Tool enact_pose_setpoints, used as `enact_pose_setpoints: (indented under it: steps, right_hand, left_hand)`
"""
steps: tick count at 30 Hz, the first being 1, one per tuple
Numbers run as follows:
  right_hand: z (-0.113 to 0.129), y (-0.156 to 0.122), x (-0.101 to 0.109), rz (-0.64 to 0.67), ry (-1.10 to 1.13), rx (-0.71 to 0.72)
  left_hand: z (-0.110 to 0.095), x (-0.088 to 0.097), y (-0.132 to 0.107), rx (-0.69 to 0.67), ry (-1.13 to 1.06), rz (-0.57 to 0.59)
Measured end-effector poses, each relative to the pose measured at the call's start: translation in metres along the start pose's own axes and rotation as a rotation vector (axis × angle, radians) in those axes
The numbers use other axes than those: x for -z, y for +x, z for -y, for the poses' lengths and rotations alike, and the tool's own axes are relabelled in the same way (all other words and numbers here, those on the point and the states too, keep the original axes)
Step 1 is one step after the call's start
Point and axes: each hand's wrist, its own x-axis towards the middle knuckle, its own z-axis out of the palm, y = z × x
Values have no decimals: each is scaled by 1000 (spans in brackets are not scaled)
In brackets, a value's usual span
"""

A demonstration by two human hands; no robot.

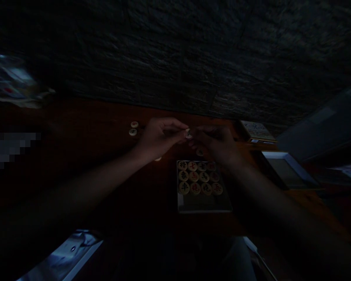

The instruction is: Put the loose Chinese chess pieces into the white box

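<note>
Both forearms [114, 175] angle inward and forward — left hand [160, 136] and right hand [220, 142] close together, fingers [175, 122] bent, the left's pinching.

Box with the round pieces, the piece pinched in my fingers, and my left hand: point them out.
Box [204, 203], head view: bare strip of its floor.
Pinched piece [188, 133], head view: its marked face.
Left hand [161, 136], head view: near its thumb base.

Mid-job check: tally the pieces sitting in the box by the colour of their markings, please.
Red-marked pieces: 6
Black-marked pieces: 6
Total in the box: 12
</note>
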Motion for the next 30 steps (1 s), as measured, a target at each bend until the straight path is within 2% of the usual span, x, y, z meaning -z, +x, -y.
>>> enact_pose_setpoints:
  steps: [5,10,14,23,30]
  right_hand:
    - [-1,0,0,3,-4,28]
    - [-2,0,1,-3,-39,51]
    - [-5,-1,0,-65,-54,41]
    - [-1,-1,0,-11,119,-60]
    - [3,3,5,9,206,-84]
  left_hand:
    - [-2,1,0,30,-99,-2]
    - [0,0,-1,-41,-4,34]
    - [4,-1,0,-92,22,47]
    - [2,1,-4,-125,54,77]
    - [1,2,-2,-90,-10,31]
